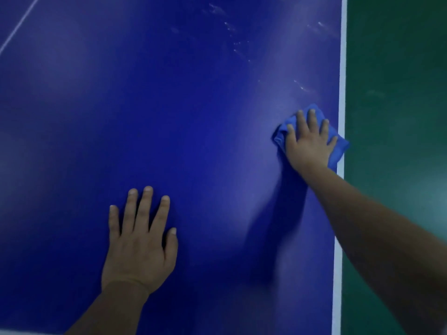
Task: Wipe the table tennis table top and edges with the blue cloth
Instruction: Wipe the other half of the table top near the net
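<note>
A: What fills most of the view?

B: The table (169,105), a flat, smooth deep-blue top with a dull sheen. A white edge line (341,93) runs straight down its 3 o'clock side, and a thin white line (19,30) crosses the corner at 10 o'clock.

A: And beyond the edge?

B: The floor (396,93), a matte green surface, all along 3 o'clock.

A: Any marks on the top?

B: Pale whitish smudges (229,27), streaky and scattered, from 12 towards 2 o'clock, above the cloth.

A: Where are the hands?

B: The left hand (139,247) lies palm down at 6 o'clock, its fingers (145,209) spread and straight, flat on the bare table, gripping nothing. The right hand (309,141) sits at 3 o'clock, its bare forearm reaching in from 4 o'clock across the white line.

A: And the cloth?

B: The blue cloth (338,148) is under the right hand, a soft, bunched, lighter-blue fabric with folds showing at its 9 o'clock side. Its far corner overlaps the white edge line and pokes just past the table's rim.

A: Is it being gripped?

B: No; the right fingers (312,119) are spread open and pressed flat on top of it, not curled round it.
</note>
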Tool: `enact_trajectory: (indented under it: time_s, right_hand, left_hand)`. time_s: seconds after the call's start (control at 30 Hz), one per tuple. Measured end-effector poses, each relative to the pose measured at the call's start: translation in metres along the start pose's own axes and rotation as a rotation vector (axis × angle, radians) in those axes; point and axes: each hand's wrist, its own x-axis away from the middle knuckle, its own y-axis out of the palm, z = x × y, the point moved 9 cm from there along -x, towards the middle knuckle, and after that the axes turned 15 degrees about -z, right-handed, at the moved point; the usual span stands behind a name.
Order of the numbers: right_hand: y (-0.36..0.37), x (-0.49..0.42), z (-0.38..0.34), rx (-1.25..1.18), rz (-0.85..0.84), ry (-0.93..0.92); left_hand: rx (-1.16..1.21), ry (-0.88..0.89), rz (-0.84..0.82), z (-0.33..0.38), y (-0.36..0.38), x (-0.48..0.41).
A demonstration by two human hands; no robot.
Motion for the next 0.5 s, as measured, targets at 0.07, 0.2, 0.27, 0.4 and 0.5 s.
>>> enact_trajectory:
  time_s: [0.07,0.2,0.27,0.4,0.5]
  right_hand:
    - [0.009,0.017,-0.027,0.004,0.042,-0.016]
    - [0.063,0.118,-0.129,0.240,0.044,-0.605]
    - [0.075,0.145,-0.125,0.350,0.011,-0.833]
    - [0.042,0.098,-0.066,0.360,0.011,-0.786]
    - [0.022,0.053,-0.038,0.349,-0.047,-0.595]
  left_hand:
    - [-0.008,-0.004,-0.005,0.001,-0.001,0.000]
    - [0.004,-0.005,0.009,0.002,-0.003,0.001]
    - [0.011,-0.007,0.019,0.002,-0.004,0.001]
    - [0.018,-0.012,0.028,0.002,-0.004,0.001]
    - [0.018,-0.018,0.039,0.003,-0.005,0.002]
